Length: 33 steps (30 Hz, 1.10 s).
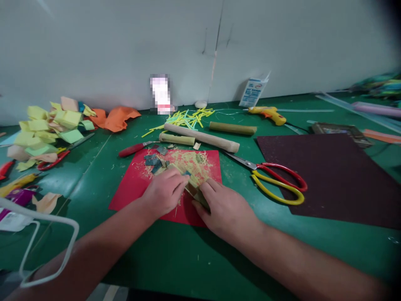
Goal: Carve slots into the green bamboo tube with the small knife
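My right hand (224,205) is closed around the near end of a split bamboo piece (192,189). The piece slants over a red sheet (130,190). My left hand (166,190) is closed at the bamboo's far part, pinching a small dark scrap (187,173) that looks like sandpaper. Fingers hide much of the bamboo and the scrap. Pale dust and fine shavings (184,161) cover the sheet beyond my hands, with several dark scraps (152,161) at their left. A red-handled knife (133,149) lies by the sheet's far left corner.
Bamboo lengths (203,138) lie behind the sheet, near yellow and green strips (188,119). Large scissors (275,179) rest to the right, partly over a dark sheet (332,179). A yellow glue gun (269,115) lies farther back. Folded papers (53,127) are heaped at the left.
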{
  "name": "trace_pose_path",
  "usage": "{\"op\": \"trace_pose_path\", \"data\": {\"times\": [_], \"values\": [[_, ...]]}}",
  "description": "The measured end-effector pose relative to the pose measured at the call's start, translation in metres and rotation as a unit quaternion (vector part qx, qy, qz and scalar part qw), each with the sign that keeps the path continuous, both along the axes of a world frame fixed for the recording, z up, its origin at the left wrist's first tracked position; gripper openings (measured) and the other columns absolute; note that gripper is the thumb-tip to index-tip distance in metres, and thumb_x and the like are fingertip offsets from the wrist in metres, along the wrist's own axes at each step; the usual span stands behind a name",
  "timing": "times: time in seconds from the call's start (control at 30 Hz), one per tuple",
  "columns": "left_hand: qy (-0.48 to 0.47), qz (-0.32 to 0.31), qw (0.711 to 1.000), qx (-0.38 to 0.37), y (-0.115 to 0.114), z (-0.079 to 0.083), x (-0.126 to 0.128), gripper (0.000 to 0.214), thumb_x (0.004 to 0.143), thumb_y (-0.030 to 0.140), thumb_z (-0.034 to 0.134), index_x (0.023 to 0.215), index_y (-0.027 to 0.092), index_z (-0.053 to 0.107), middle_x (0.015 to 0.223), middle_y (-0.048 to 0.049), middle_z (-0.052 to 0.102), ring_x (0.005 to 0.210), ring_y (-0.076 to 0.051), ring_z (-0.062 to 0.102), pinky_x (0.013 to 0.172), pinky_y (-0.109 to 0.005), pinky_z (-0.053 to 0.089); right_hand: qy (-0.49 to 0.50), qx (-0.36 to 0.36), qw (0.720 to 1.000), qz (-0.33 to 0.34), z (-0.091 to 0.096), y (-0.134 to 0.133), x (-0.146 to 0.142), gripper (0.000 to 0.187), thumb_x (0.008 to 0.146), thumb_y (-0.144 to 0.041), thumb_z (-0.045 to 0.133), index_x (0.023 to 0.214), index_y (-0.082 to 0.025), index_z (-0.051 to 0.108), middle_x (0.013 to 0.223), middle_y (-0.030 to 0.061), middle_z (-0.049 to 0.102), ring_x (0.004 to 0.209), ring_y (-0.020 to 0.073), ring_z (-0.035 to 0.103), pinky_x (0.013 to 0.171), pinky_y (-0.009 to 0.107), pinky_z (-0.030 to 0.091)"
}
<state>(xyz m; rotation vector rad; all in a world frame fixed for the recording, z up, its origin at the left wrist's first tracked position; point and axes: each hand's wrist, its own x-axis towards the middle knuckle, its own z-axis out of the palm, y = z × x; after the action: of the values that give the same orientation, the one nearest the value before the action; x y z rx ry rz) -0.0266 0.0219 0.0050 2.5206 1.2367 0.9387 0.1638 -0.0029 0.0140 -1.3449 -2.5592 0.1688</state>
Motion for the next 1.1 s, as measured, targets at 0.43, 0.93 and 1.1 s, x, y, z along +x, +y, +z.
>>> {"op": "trace_pose_path", "data": {"times": [0.43, 0.93, 1.1], "values": [[0.002, 0.013, 1.000, 0.003, -0.0002, 0.0021, 0.0007, 0.020, 0.090, 0.020, 0.044, 0.083, 0.014, 0.063, 0.072, -0.0038, 0.053, 0.069, -0.013, 0.051, 0.066, -0.027, 0.044, 0.006, 0.001, 1.000, -0.006, -0.0006, 0.0003, -0.0005, 0.012, 0.082, -0.029, 0.047, 0.085, -0.018, 0.051, 0.081, 0.0027, 0.056, 0.067, 0.0153, 0.051, 0.055, 0.029, 0.033], [0.012, 0.014, 1.000, 0.008, 0.0025, 0.0005, -0.0042, 0.020, 0.089, 0.021, 0.044, 0.089, 0.015, 0.063, 0.077, -0.0050, 0.057, 0.072, -0.014, 0.054, 0.068, -0.028, 0.046, 0.020, -0.017, 1.000, -0.008, -0.0009, 0.0011, 0.0011, 0.014, 0.083, -0.031, 0.046, 0.085, -0.018, 0.051, 0.084, 0.0033, 0.057, 0.067, 0.0152, 0.052, 0.055, 0.028, 0.034], [-0.012, 0.008, 1.000, 0.008, 0.0016, -0.0011, -0.0018, 0.018, 0.089, 0.020, 0.046, 0.089, 0.016, 0.063, 0.077, -0.0046, 0.056, 0.072, -0.014, 0.054, 0.068, -0.028, 0.046, 0.044, -0.031, 0.998, -0.018, -0.0027, 0.0026, 0.0031, 0.015, 0.084, -0.032, 0.046, 0.085, -0.018, 0.051, 0.085, 0.0037, 0.057, 0.068, 0.0147, 0.053, 0.055, 0.028, 0.034]]}}
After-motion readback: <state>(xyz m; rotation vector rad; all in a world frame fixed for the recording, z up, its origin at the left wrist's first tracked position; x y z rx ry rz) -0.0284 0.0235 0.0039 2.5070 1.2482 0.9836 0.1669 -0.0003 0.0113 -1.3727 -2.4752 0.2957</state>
